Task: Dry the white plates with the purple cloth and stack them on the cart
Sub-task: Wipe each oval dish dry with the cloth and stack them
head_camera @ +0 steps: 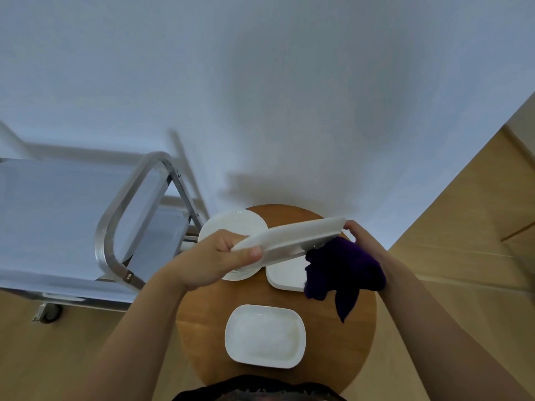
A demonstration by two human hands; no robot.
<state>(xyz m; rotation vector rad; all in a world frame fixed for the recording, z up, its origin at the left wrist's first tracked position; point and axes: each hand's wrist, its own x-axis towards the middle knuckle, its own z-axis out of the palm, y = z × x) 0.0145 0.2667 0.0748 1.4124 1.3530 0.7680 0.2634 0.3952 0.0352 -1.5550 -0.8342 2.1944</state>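
**Drying under way, cart shelf bare**

Nearest the camera, a rectangular white dish (265, 336) waits on the round wooden table (365, 314). Above the table, the left hand (212, 260) pinches one end of a tilted white plate (289, 237); the right hand (365, 250) holds the other end with the purple cloth (343, 273) bunched beneath. Two more plates sit below. Wiping appears unfinished; next, the plate must travel left of the table to the steel cart (130, 198).
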